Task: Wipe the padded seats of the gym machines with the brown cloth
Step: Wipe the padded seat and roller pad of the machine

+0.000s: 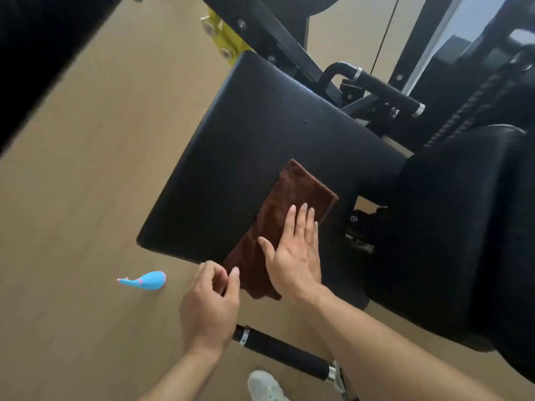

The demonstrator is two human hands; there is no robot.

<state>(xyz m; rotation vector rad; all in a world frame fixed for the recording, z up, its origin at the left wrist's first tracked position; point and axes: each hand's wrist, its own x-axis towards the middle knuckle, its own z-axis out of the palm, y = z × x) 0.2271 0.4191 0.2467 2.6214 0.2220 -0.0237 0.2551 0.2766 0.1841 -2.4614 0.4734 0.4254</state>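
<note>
One brown cloth (285,218), folded into a long strip, lies on the near end of the black padded seat (254,146). Right hand (293,250) is pressed flat on it, fingers spread, not gripping anything. Left hand (210,305) pinches the cloth's near corner at the seat edge. Few water drops on the seat further up. Blue spray bottle (144,280) is lying on the floor (86,169) nearby.

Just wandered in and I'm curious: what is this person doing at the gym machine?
They are wiping down a black padded seat. The right hand lies flat on a folded brown cloth on the seat, while the left hand pinches the cloth's near corner. Droplets sit on the far part of the pad. A blue spray bottle lies on the floor.
</note>
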